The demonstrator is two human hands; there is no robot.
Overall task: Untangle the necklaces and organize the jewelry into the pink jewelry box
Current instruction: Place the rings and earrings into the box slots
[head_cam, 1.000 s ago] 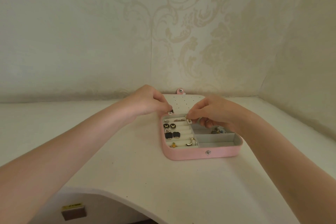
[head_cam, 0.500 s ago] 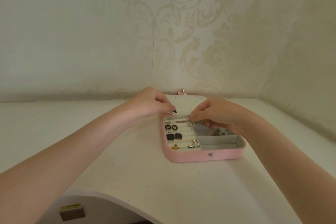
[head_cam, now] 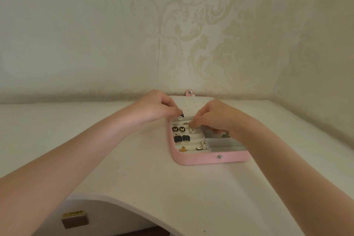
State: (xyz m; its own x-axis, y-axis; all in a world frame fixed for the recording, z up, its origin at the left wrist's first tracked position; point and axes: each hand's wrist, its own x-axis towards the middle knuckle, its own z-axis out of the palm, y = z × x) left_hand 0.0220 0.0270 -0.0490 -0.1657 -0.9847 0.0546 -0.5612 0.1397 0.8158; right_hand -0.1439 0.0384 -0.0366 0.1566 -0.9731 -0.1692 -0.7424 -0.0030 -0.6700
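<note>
The pink jewelry box lies open on the white table, its lid flat against the back wall. In its slotted left half sit two round black butterfly earrings, two square black earrings and small gold pieces. My left hand pinches a small sparkly earring over the box's back left corner. My right hand pinches a matching sparkly earring just above the slots. More jewelry in the right compartment is mostly hidden by my right hand.
The white table has a curved front edge near me. Below it, a drawer front with a small metal handle shows at lower left. Patterned walls close in behind and to the right of the box.
My right hand has lowered its sparkly earring toward the slotted rows. My left hand stays at the back left corner with its earring.
</note>
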